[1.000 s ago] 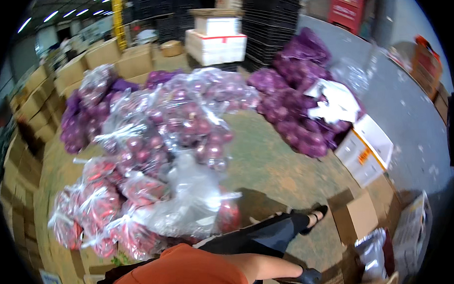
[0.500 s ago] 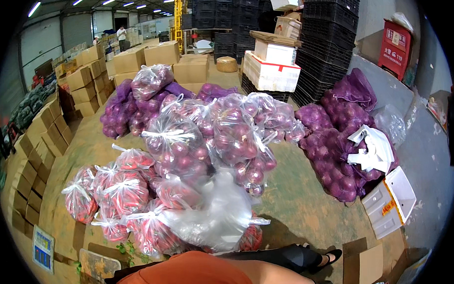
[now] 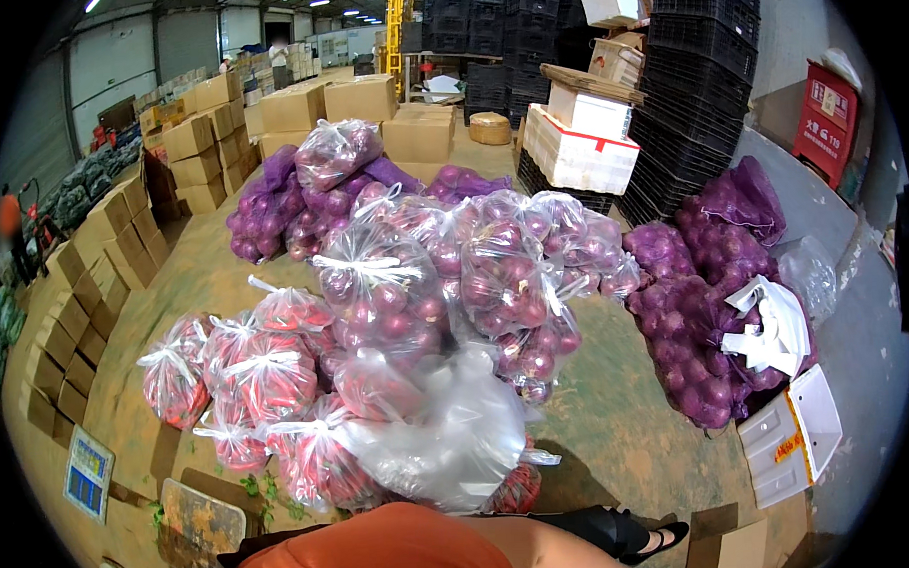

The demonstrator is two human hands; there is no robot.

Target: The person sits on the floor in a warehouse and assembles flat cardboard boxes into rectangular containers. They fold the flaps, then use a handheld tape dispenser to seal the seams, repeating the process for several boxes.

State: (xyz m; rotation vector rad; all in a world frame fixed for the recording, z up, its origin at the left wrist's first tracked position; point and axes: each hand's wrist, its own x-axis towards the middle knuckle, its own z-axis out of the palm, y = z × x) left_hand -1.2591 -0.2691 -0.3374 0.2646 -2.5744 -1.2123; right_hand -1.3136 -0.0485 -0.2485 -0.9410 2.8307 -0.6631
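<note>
Neither of my hands is in view. Along the lower edge shows my orange top, and my bare right arm (image 3: 554, 551) runs out of the picture at the lower right. Closest to me lies a heap of whitish, see-through plastic bags (image 3: 460, 434), which look loose and empty. Beside it and to its left stand several clear bags of red peppers (image 3: 272, 375), tied at the top with white knots. Just behind are tied clear bags of purple onions (image 3: 380, 297). Part of another bag of red peppers (image 3: 517, 487) shows under the heap's right side.
Purple net sacks of onions (image 3: 687, 346) lie at the right, with white foam boxes (image 3: 795, 437) by them. Black crates (image 3: 694, 105) tower behind. Cardboard boxes (image 3: 293, 107) line the back and left. A scale display (image 3: 89, 475) and its platform (image 3: 203, 523) stand at lower left.
The whole scene has shifted right and slightly down as my head turned left. A figure in orange has come into sight at the far left. The bags keep their places.
</note>
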